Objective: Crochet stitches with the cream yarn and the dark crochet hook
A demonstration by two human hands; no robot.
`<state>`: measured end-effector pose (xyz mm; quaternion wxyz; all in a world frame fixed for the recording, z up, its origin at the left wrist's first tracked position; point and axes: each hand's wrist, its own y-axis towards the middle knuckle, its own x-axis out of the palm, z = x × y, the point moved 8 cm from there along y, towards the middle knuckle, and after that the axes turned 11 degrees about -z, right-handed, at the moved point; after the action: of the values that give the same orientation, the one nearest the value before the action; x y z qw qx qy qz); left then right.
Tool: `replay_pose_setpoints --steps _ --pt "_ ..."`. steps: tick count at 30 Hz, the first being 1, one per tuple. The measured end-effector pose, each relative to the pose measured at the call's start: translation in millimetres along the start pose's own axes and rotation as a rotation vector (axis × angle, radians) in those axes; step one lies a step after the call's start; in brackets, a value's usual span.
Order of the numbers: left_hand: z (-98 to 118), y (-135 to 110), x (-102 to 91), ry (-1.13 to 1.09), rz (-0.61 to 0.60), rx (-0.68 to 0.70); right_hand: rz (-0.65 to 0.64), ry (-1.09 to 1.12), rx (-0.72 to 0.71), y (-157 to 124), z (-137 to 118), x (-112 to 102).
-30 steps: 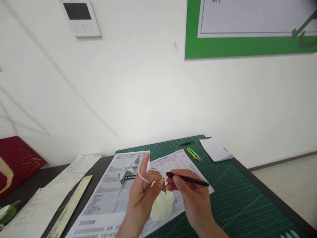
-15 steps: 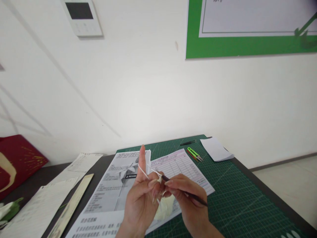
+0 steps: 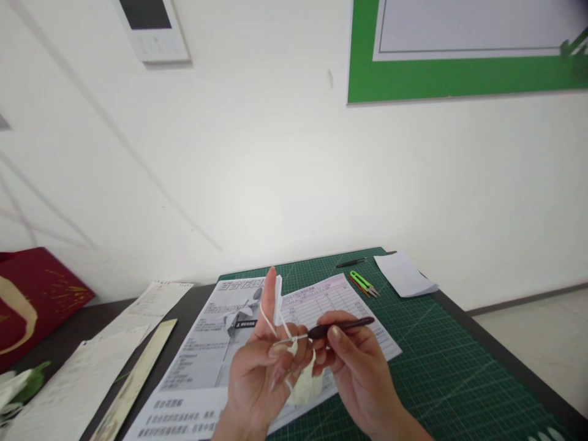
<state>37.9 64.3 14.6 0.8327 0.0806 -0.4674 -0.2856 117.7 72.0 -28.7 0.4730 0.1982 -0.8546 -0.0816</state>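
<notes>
My left hand (image 3: 252,376) pinches a small piece of cream crochet work (image 3: 307,384) between thumb and fingers, with its index finger raised. White yarn (image 3: 267,320) loops around that finger and runs down to the work. In my right hand (image 3: 362,370) is a crochet hook (image 3: 342,327) with a dark handle, lying nearly level. The hook's thin metal shaft points left and passes through or beside the yarn at my left thumb; its tip is too small to make out. Part of the crochet piece hangs below the fingers, partly hidden by them.
Beneath my hands lie a printed sheet (image 3: 184,361) and a chart (image 3: 321,300) on a green cutting mat (image 3: 450,373). Green thread snips (image 3: 362,282), a dark slim tool (image 3: 351,263) and white paper (image 3: 404,275) are behind. A ruler (image 3: 133,380), notes and a red bag (image 3: 41,300) sit left.
The hook's handle has swung up from slanting down to the right to nearly level. My right hand has turned with it. The left index finger stays raised with yarn around it.
</notes>
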Motion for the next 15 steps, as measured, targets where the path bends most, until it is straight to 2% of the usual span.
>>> replay_pose_setpoints --steps 4,8,15 --pt "-1 -1 -2.8 -0.026 -0.019 0.017 -0.012 0.002 -0.025 0 -5 0" --pt "-4 -1 1.6 -0.054 -0.109 0.010 -0.037 0.003 -0.024 1 -7 1" --pt "-7 -1 6.2 -0.106 -0.152 -0.023 -0.092 -0.027 -0.049 3 -16 6"
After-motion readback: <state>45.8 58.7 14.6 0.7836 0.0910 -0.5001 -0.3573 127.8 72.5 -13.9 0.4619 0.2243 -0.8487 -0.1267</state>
